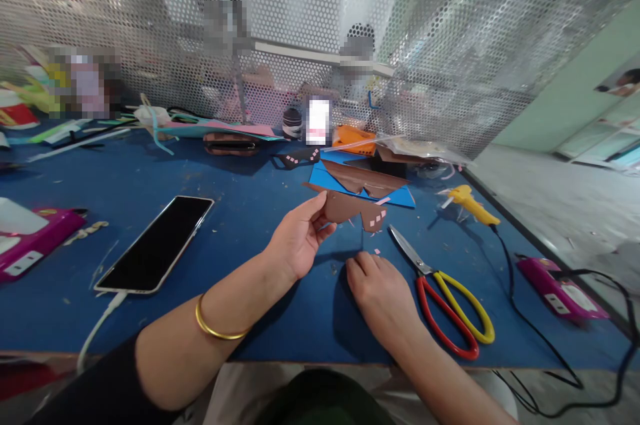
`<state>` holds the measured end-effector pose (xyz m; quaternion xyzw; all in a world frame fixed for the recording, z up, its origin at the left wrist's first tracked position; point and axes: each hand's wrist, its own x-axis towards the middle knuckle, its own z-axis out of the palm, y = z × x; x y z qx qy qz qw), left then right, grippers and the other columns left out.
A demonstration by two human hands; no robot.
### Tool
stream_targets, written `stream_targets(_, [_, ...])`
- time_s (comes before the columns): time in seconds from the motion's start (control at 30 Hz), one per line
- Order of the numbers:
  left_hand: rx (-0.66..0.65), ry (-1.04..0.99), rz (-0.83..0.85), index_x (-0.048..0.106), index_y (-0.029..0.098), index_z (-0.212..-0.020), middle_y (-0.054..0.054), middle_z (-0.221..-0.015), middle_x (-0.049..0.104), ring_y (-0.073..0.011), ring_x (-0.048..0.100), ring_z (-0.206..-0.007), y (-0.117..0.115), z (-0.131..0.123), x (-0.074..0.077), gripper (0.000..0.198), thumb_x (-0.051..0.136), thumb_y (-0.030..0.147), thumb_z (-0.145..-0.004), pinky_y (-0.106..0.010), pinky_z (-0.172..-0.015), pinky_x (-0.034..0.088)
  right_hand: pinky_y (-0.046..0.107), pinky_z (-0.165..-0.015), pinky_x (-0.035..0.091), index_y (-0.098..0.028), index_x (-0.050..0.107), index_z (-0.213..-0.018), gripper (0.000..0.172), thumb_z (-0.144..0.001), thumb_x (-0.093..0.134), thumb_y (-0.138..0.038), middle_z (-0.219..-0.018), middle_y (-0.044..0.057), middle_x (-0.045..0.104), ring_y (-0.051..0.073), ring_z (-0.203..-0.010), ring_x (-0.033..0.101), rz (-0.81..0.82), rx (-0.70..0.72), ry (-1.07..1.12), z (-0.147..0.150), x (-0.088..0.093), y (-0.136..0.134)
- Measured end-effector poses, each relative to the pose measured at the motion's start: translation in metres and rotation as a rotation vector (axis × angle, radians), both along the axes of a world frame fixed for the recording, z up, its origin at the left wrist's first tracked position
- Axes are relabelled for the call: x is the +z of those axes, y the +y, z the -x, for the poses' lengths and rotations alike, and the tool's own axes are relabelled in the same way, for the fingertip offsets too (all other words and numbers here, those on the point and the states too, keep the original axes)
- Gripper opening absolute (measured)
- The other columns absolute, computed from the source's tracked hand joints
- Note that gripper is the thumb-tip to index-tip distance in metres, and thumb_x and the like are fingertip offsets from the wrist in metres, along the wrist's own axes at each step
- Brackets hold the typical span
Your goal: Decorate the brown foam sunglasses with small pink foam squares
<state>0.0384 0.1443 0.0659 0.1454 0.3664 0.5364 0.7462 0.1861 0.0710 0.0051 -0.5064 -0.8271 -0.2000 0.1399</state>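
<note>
My left hand point(300, 231) pinches the left end of a brown paper glasses cutout point(345, 207) between thumb and fingers, above the table. Small pink squares show on the cutout's right lens, and a thin pink strip point(383, 201) sticks out at its upper right. Just below it, my right hand point(375, 285) is on the blue table with its fingers curled together; whatever the fingertips hold, if anything, is hidden. A tiny pink square point(377, 251) lies beside those fingers. Scissors point(424, 268) with one red and one yellow handle lie to the right, blades partly closed.
Behind the cutout lie brown paper pieces point(345, 175) on a blue sheet point(403, 198), and black paper glasses point(295, 159) with pink squares. A phone point(157, 245) on a cable lies left. To the right are a yellow glue gun point(473, 205) and a magenta power strip point(560, 288) with cords.
</note>
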Motion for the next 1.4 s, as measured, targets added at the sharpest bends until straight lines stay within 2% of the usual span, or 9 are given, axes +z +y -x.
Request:
stream_targets(0.13, [-0.011,-0.016,-0.006,0.071,0.014,-0.081,-0.002,-0.074,0.073,-0.0093,0.064,-0.061,0.0,0.001,-0.001,0.012,0.063,0.017,-0.089,-0.019,-0.05,0.049,0.03,-0.067,0.042,-0.015,0.068,-0.083,0.016,-0.091,0.055,-0.013,-0.076,0.006,0.064,0.019,-0.068,0.059,0.01,-0.029,0.101,-0.003,-0.003,0.001])
stream_targets(0.33, [-0.01,-0.018,0.0,0.071,0.014,-0.082,-0.002,-0.074,0.073,-0.0092,0.065,-0.061,0.0,0.0,-0.001,0.012,0.062,0.016,-0.09,-0.019,-0.05,0.05,0.025,-0.067,0.044,-0.02,0.069,-0.088,0.016,-0.094,0.054,-0.023,-0.084,0.003,0.066,0.015,-0.073,0.064,0.232,-0.104,0.474,-0.012,0.0,0.003])
stream_targets(0.47, [-0.009,-0.019,-0.005,0.071,0.015,-0.081,-0.002,-0.074,0.073,-0.0092,0.065,-0.06,0.0,-0.001,-0.002,0.012,0.063,0.016,-0.089,-0.019,-0.05,0.05,0.026,-0.07,0.044,-0.022,0.069,-0.087,0.012,-0.092,0.058,-0.022,-0.088,0.002,0.067,0.017,-0.079,0.065,0.367,-0.175,0.508,-0.01,0.005,0.007])
stream_targets(0.63, [-0.016,-0.013,-0.007,0.071,0.014,-0.082,-0.002,-0.074,0.073,-0.009,0.065,-0.06,-0.001,0.0,-0.001,0.01,0.064,0.017,-0.089,-0.018,-0.05,0.05,0.026,-0.068,0.042,-0.021,0.064,-0.084,0.006,-0.087,0.063,-0.017,-0.086,0.0,0.065,0.017,-0.077,0.063,0.512,-0.264,0.554,-0.007,0.012,0.016])
stream_targets(0.77, [-0.022,-0.001,-0.003,0.071,0.014,-0.082,-0.002,-0.074,0.072,-0.0089,0.065,-0.06,-0.001,0.0,-0.001,0.009,0.064,0.017,-0.088,-0.018,-0.05,0.05,0.026,-0.065,0.039,-0.021,0.062,-0.082,0.007,-0.086,0.062,-0.016,-0.084,0.001,0.062,0.017,-0.073,0.061,0.531,-0.264,0.524,-0.006,0.013,0.018])
stream_targets(0.93, [-0.021,0.005,0.002,0.07,0.014,-0.082,-0.002,-0.073,0.072,-0.0089,0.064,-0.059,-0.002,-0.001,-0.001,0.009,0.064,0.015,-0.088,-0.018,-0.049,0.051,0.028,-0.068,0.038,-0.019,0.063,-0.086,0.003,-0.088,0.061,-0.019,-0.089,0.004,0.063,0.018,-0.078,0.06,0.501,-0.266,0.478,-0.006,0.013,0.015])
stream_targets(1.17, [-0.018,-0.009,-0.006,0.071,0.014,-0.08,-0.003,-0.074,0.072,-0.0093,0.064,-0.06,-0.001,-0.001,-0.001,0.011,0.064,0.017,-0.088,-0.018,-0.05,0.05,0.028,-0.067,0.035,-0.02,0.063,-0.081,0.01,-0.088,0.058,-0.015,-0.083,0.002,0.062,0.018,-0.074,0.058,0.455,-0.211,0.434,-0.004,0.011,0.014])
stream_targets(1.4, [-0.02,-0.009,0.001,0.071,0.014,-0.08,-0.004,-0.076,0.072,-0.0099,0.064,-0.062,-0.002,-0.001,0.001,0.011,0.065,0.018,-0.088,-0.018,-0.052,0.05,0.028,-0.07,0.041,-0.02,0.066,-0.088,0.016,-0.094,0.051,-0.018,-0.09,0.004,0.064,0.018,-0.078,0.06,0.358,-0.168,0.53,-0.014,0.005,0.007])
